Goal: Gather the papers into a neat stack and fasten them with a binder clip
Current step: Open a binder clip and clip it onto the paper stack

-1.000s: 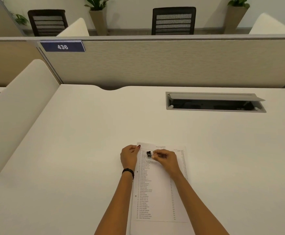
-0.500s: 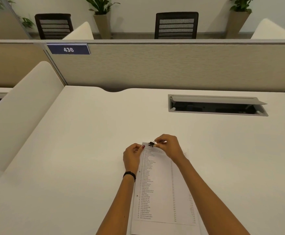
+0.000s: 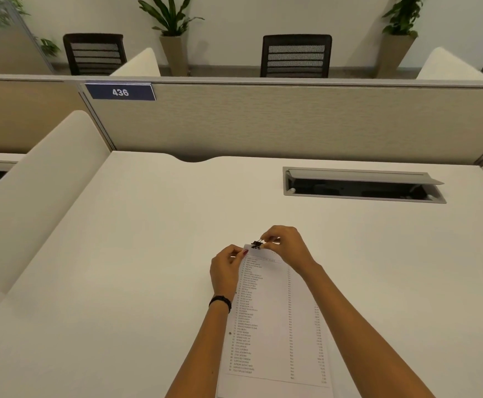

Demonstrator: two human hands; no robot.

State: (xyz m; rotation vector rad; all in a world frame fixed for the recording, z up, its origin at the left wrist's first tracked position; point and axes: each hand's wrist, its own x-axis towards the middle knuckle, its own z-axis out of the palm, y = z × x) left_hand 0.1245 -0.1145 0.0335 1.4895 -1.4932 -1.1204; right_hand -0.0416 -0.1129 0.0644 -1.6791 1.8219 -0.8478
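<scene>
A stack of printed papers (image 3: 274, 326) lies lengthwise on the white desk (image 3: 119, 268), running from the near edge toward the middle. A small black binder clip (image 3: 257, 244) sits at the far top edge of the stack, near its left corner. My right hand (image 3: 285, 248) pinches the clip's wire handles from the right. My left hand (image 3: 226, 268) grips the stack's upper left edge, thumb on the top sheet. A black band is on the left wrist.
An open cable hatch (image 3: 364, 185) is set in the desk at the back right. A beige partition (image 3: 292, 122) with a "436" plate (image 3: 120, 92) closes the far side. A cream side divider (image 3: 42, 191) borders the left. Chairs and plants stand beyond.
The clip has gone from over the upper part of the top sheet to the stack's far edge. My right hand moved forward with it. The left hand kept its hold on the corner.
</scene>
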